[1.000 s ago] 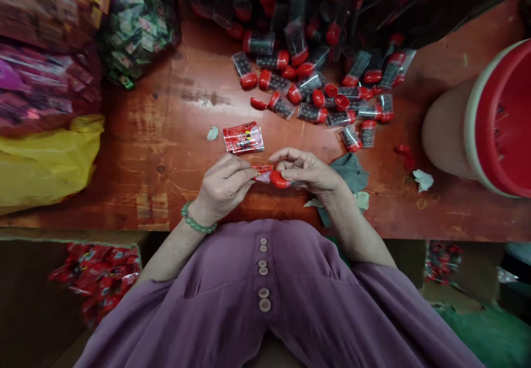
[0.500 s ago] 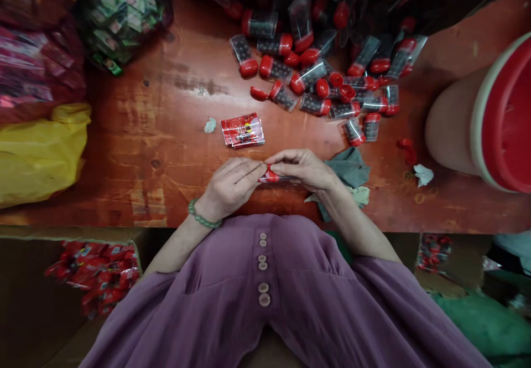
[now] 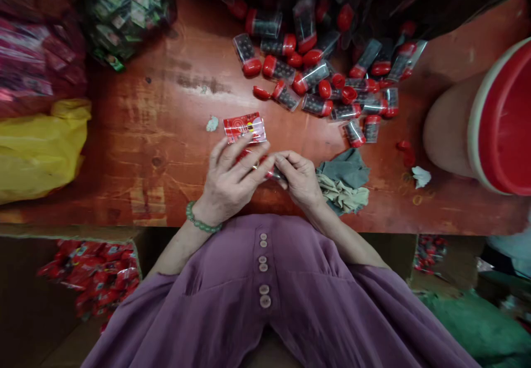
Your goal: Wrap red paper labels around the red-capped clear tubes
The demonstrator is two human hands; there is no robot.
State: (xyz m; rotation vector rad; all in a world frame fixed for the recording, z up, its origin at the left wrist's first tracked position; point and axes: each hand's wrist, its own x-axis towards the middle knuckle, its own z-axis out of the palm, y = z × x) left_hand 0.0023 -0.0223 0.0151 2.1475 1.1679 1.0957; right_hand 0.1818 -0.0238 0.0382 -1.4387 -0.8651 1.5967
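Observation:
My left hand [image 3: 234, 177], with a green bead bracelet [image 3: 203, 223] on its wrist, has its fingers spread and slightly blurred. They reach over the lower edge of a few red printed packets [image 3: 243, 123] lying on the table. Something red shows between these fingers; whether they touch it I cannot tell. My right hand [image 3: 302, 179] is closed, thumb against fingers, on a small tube [image 3: 277, 176] with a red end and a dark body. The tube's left end is partly hidden behind my left fingertips.
Red-capped clear tubes [image 3: 315, 74] with dark balls lie heaped at the back. Crumpled grey-green cloths [image 3: 344, 182] lie right of my hands. A red-lidded bucket [image 3: 452, 124] stands far right. Filled bags, one of them a yellow bag [image 3: 41, 149], line the left side.
My left hand has opened from its pinch and spread forward over the red packets. My right hand has shifted slightly left and still holds the tube, which now tilts down to the right.

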